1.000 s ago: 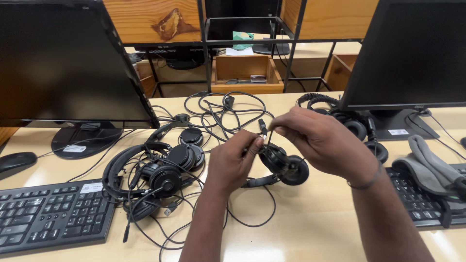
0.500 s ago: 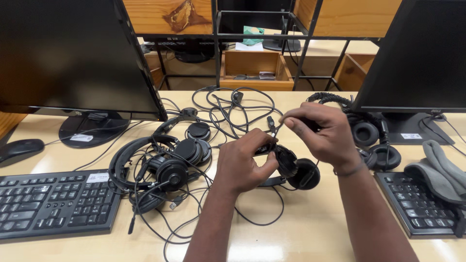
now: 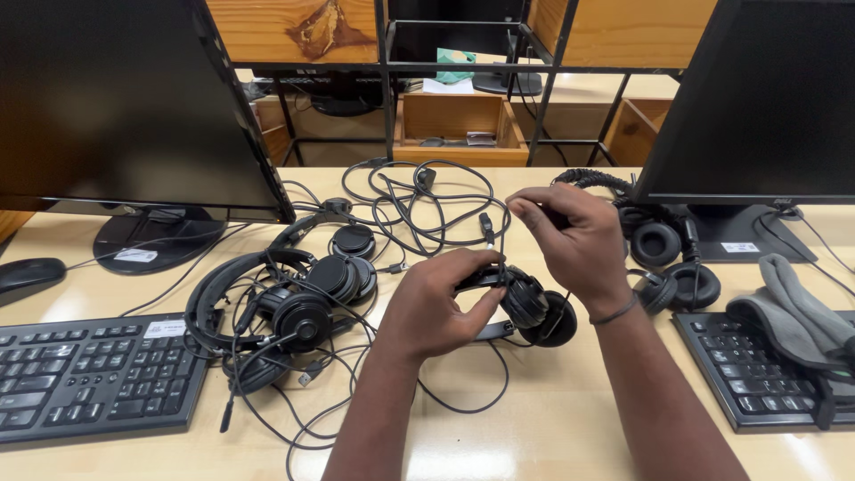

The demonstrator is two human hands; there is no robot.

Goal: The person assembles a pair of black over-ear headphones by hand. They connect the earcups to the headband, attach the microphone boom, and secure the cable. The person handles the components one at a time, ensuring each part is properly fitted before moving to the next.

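A black headset (image 3: 534, 307) with round ear pads lies at the middle of the wooden desk (image 3: 534, 436). My left hand (image 3: 441, 303) grips its headband just left of the ear pads. My right hand (image 3: 574, 240) is raised above the headset and pinches its thin black cable (image 3: 488, 233), which runs up between the two hands. The rest of that cable loops down onto the desk under my left forearm.
A pile of black headsets (image 3: 285, 303) and tangled cables (image 3: 419, 200) lies to the left. More headsets (image 3: 663, 245) sit by the right monitor (image 3: 766, 98). Keyboards (image 3: 93, 374) (image 3: 766, 370), a left monitor (image 3: 125, 98), a mouse (image 3: 27, 274) and a grey cloth (image 3: 797, 307) flank the hands.
My right hand has lifted the cable higher and further right, away from the headset. My left hand stays on the headband. The view has tilted slightly downward.
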